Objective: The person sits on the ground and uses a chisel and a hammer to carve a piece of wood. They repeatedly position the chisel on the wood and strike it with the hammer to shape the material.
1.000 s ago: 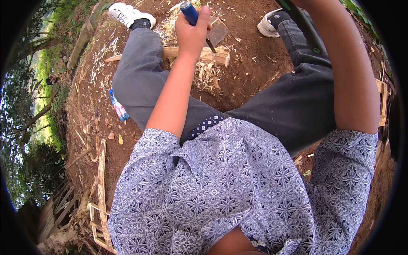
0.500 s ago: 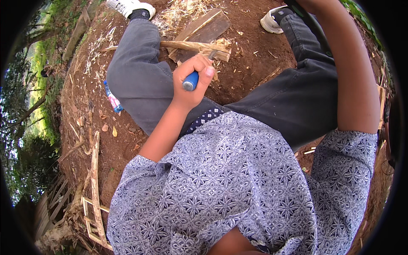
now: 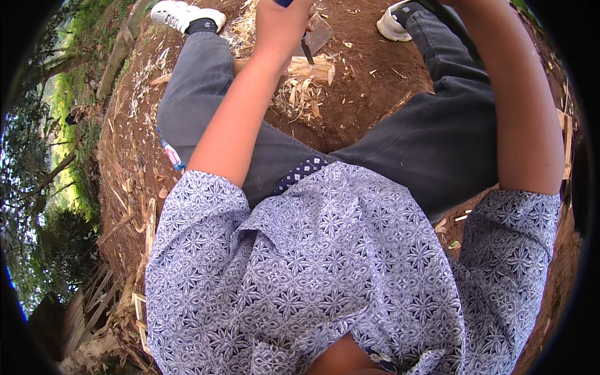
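My left hand (image 3: 284, 31) is closed around a chisel with a blue handle (image 3: 283, 2), at the top of the view. The chisel's dark metal blade (image 3: 307, 51) points down at the end of a pale split wood piece (image 3: 322, 69); I cannot tell whether it touches. My right hand (image 3: 465, 2) is raised at the top right edge and mostly cut off. It appears closed on a long dark tool (image 3: 451, 24) that slants down beside my forearm; its kind does not show. A dark flat board (image 3: 320, 34) lies beneath the wood piece.
Wood shavings (image 3: 301, 97) are scattered over the brown soil between my spread legs. A blue and red wrapper (image 3: 172, 155) lies beside my left thigh. Long wood strips (image 3: 150, 228) and a pale wooden frame (image 3: 140, 319) are at the left. My white shoes (image 3: 187, 15) are at the far side.
My left hand has moved away from my body with the chisel, and the blade has swung to point down at the wood's end. My right arm stays raised, almost unmoved.
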Tool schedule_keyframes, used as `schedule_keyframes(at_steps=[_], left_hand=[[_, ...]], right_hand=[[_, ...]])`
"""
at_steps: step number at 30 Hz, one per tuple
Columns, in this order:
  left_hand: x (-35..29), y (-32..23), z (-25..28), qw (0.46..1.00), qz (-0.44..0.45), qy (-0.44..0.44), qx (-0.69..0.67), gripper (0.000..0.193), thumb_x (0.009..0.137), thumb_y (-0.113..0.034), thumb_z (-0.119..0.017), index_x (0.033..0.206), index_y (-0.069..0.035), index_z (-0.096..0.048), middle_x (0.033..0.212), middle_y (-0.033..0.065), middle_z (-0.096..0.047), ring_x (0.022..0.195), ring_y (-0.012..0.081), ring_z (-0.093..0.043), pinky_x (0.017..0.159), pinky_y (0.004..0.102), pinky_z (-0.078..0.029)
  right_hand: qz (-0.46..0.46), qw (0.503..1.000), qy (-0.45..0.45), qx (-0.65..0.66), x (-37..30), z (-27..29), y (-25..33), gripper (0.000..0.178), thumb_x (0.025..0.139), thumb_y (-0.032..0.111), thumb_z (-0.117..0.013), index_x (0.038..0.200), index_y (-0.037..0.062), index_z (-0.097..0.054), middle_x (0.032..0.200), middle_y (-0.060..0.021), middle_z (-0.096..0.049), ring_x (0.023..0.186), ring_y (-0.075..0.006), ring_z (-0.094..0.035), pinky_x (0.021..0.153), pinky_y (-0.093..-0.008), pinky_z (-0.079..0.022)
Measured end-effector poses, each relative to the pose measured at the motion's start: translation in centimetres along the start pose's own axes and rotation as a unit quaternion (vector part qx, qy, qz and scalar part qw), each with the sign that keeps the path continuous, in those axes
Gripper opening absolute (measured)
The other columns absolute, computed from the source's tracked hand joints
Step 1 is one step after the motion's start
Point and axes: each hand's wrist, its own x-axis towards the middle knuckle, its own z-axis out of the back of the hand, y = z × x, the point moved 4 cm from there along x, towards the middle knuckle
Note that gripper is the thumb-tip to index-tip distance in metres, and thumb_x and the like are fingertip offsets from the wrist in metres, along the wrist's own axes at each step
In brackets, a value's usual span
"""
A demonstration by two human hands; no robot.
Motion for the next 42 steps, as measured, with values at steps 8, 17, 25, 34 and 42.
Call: schedule_keyframes(at_steps=[8, 17, 25, 34, 42], left_hand=[[9.4, 1.6, -5.0, 0.997, -0.068, -0.003, 0.048, 0.022, 0.095, -0.025, -0.069, 0.1, -0.004, -0.065, 0.069, 0.0016, -0.062, 0.056, 0.0111, -0.056, 0.049, 0.0305, -0.042], [-2.1, -2.1, -3.5, 0.992, -0.06, 0.086, 0.073, 0.022, 0.105, -0.022, -0.06, 0.089, -0.009, -0.051, 0.081, 0.0039, -0.054, 0.076, 0.0109, -0.053, 0.07, 0.0312, -0.047], [-12.4, 0.2, 0.1, 0.974, -0.224, 0.028, -0.022, 0.029, 0.108, -0.014, -0.053, 0.08, -0.008, -0.043, 0.063, -0.0005, -0.046, 0.058, 0.009, -0.043, 0.059, 0.0293, -0.042], [-12.5, 0.2, 0.7, 0.969, -0.232, 0.017, -0.081, 0.029, 0.108, -0.015, -0.054, 0.081, -0.007, -0.044, 0.065, 0.0016, -0.05, 0.06, 0.01, -0.049, 0.059, 0.0283, -0.045], [-14.0, -0.7, 0.5, 0.983, -0.183, -0.006, -0.009, 0.027, 0.109, -0.014, -0.05, 0.083, -0.007, -0.044, 0.066, 0.002, -0.048, 0.064, 0.013, -0.048, 0.073, 0.035, -0.048]], right_hand=[[0.014, 1.0, 0.007, 0.001, -1.9, 1.7, 1.1, 0.055, 0.106, 0.045, -0.041, 0.111, -0.0013, -0.071, 0.081, -0.0102, -0.063, 0.066, -0.0199, -0.058, 0.059, -0.0366, -0.049], [0.116, 0.99, -0.047, -0.072, -3.5, 1.9, 0.6, 0.051, 0.103, 0.039, -0.042, 0.112, -0.0029, -0.071, 0.081, -0.0115, -0.064, 0.063, -0.0218, -0.059, 0.06, -0.0387, -0.051], [0.143, 0.989, -0.022, 0.021, -1.9, 3.9, 0.5, 0.057, 0.105, 0.047, -0.044, 0.108, -0.0016, -0.073, 0.075, -0.0084, -0.061, 0.058, -0.0178, -0.056, 0.054, -0.035, -0.049], [0.152, 0.983, -0.061, 0.088, -1.1, 5.7, -0.5, 0.056, 0.107, 0.049, -0.046, 0.111, 0.0005, -0.074, 0.077, -0.0064, -0.062, 0.053, -0.0146, -0.051, 0.05, -0.0324, -0.045], [0.05, 0.993, -0.071, 0.076, 2.5, 4.4, -3.9, 0.047, 0.107, 0.045, -0.048, 0.116, 0.0052, -0.072, 0.069, 0.0012, -0.049, 0.051, -0.0079, -0.04, 0.047, -0.0273, -0.038]])
